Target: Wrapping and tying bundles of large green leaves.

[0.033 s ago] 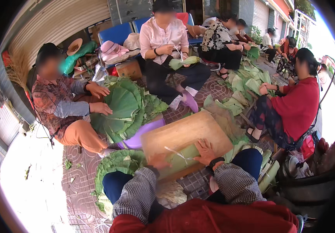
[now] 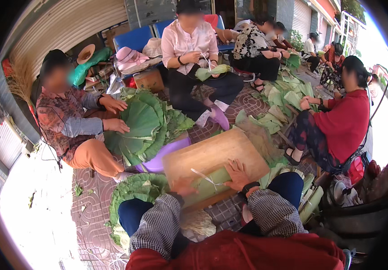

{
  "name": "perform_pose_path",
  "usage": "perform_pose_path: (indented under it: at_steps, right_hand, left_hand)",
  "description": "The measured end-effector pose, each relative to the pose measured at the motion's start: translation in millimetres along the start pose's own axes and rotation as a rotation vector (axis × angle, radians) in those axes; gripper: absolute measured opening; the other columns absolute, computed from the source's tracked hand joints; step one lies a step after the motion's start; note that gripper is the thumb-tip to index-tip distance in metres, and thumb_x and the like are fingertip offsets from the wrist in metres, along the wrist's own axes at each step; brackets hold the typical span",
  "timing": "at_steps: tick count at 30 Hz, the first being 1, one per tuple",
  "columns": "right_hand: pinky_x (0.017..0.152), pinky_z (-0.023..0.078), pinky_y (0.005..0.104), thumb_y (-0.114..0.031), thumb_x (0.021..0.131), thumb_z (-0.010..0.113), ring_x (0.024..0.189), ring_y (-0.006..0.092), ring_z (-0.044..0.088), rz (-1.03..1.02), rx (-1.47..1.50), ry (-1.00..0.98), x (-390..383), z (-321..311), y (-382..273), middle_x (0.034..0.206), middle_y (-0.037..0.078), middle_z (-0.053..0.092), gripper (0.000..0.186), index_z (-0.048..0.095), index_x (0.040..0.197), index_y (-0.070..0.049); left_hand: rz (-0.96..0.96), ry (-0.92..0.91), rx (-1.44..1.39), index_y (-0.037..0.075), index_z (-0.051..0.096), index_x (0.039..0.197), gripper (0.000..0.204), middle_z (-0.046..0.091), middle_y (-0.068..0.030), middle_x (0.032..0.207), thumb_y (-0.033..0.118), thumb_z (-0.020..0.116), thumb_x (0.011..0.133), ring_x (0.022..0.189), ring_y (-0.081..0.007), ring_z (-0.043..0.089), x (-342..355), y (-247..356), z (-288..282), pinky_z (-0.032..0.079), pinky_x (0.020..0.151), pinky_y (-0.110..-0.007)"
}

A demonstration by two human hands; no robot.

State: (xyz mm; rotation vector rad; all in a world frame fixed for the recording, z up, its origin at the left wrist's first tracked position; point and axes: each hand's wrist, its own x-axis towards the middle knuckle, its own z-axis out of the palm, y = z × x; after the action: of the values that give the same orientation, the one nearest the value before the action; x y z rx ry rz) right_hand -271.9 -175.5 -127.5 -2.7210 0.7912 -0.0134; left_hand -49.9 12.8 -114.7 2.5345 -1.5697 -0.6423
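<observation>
A wooden board [image 2: 216,150] lies tilted across in front of my knees. Along its near edge rests a flat roll of green leaf [image 2: 209,181], with a white tie strip [image 2: 205,177] around its middle. My right hand [image 2: 236,175] presses on the roll's right end, open, fingers spread and pointing away from me. At the left end is my left hand [image 2: 185,186], touching or very close to the roll; it is smeared, so its fingers do not show clearly.
Stacked green leaves [image 2: 142,189] stand by my left knee, and a purple basin [image 2: 164,155] under more leaves lies beyond. Leaf bundles [image 2: 311,200] lie right of my knee, near a black bag [image 2: 360,216]. Several people sit around, one working a leaf bundle [image 2: 213,72].
</observation>
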Motion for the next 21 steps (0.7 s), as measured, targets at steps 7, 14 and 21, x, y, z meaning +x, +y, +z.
perform_pose_path:
  at_steps: [7, 14, 21]
  right_hand:
    - [0.116, 0.015, 0.0647, -0.022, 0.072, 0.077, 0.136, 0.0337, 0.039, -0.086, -0.101, 0.267, 4, -34, 3, 0.138, 0.008, 0.051, 0.059, 0.058, 0.127, -0.010]
    - [0.093, 0.048, 0.0481, -0.010, 0.073, 0.063, 0.117, 0.0320, 0.054, -0.090, -0.034, 0.267, -11, 13, 2, 0.110, 0.012, 0.063, 0.031, 0.065, 0.105, -0.007]
    - [0.113, 0.031, 0.0504, -0.031, 0.088, 0.063, 0.137, 0.0337, 0.039, -0.084, -0.050, 0.299, 11, 6, -12, 0.143, 0.015, 0.047, 0.051, 0.055, 0.132, -0.006]
  left_hand:
    - [0.362, 0.699, 0.199, 0.008, 0.060, 0.107, 0.041, 0.058, -0.0138, 0.125, 0.022, 0.072, 0.071, 0.129, -0.0324, 0.047, -6, 22, -9, 0.032, 0.109, -0.060]
    - [0.237, 0.323, 0.156, 0.003, 0.051, 0.120, 0.062, 0.033, -0.0262, 0.151, 0.042, 0.075, 0.077, 0.143, -0.0439, 0.026, -14, 21, 53, 0.018, 0.113, -0.067]
    - [0.282, 0.504, 0.062, -0.003, 0.044, 0.137, 0.079, 0.031, -0.0239, 0.153, 0.047, 0.071, 0.082, 0.146, -0.0408, 0.023, 14, 36, 35, 0.009, 0.117, -0.064]
